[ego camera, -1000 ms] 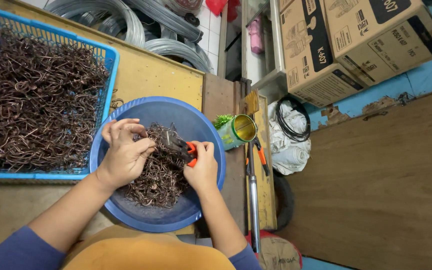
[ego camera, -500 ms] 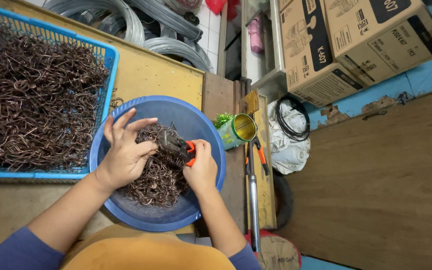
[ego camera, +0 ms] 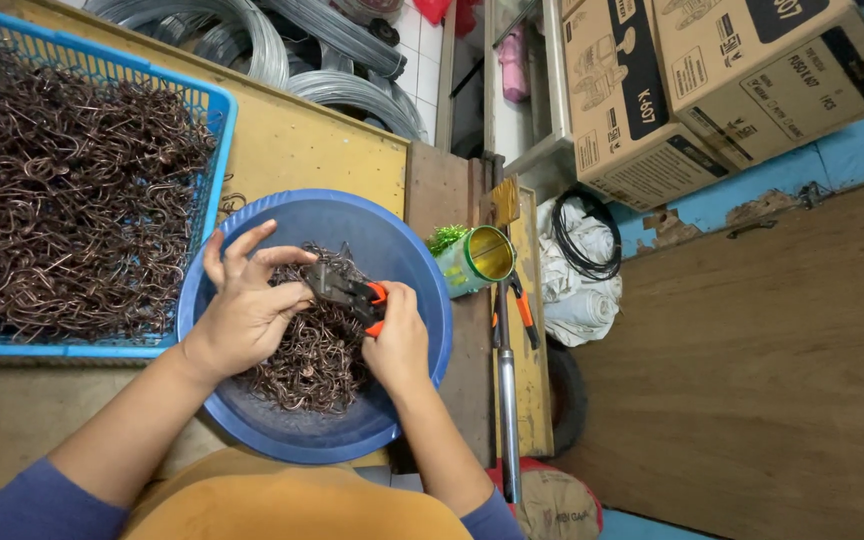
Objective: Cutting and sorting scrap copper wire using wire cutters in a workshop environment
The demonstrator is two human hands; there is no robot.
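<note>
blue bowl (ego camera: pixel 407 260) | rusty-brown wire hooks (ego camera: pixel 307 355) inside it | orange-handled pliers (ego camera: pixel 352 292) | blue basket (ego camera: pixel 214 130) left of bowl

What I can't make out

My right hand (ego camera: pixel 397 340) covers the pliers' handles (ego camera: pixel 376 300); the wire piece at their nose, perhaps at ten o'clock, blurs into the pile (ego camera: pixel 312 350).
</note>
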